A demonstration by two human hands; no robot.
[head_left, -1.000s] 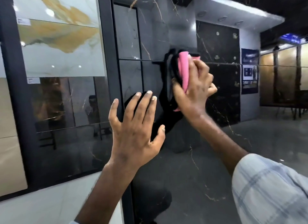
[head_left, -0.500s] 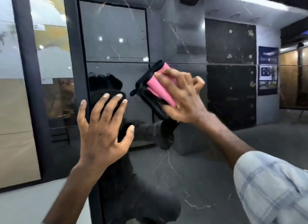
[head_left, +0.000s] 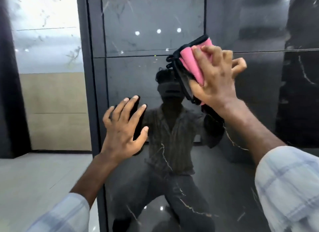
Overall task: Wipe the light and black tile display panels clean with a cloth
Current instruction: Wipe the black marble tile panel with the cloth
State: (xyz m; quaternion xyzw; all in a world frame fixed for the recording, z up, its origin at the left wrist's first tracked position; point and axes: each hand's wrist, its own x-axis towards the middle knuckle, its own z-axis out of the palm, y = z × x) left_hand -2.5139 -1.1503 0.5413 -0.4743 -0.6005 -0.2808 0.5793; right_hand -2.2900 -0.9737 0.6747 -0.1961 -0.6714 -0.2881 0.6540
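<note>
The right hand (head_left: 214, 79) grips the bunched pink cloth (head_left: 191, 65) against the black tile panel (head_left: 172, 110); the left hand (head_left: 123, 128) presses flat beside it, fingers (head_left: 133, 107) spread.

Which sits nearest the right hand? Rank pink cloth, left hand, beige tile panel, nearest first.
1. Pink cloth: gripped in the right hand.
2. Left hand: lower left, on the black tile panel.
3. Beige tile panel: far left.

Pink cloth (head_left: 191, 65) in the right hand (head_left: 215, 79) back up across the seam (head_left: 129, 56) of the black panel (head_left: 259, 107).
</note>
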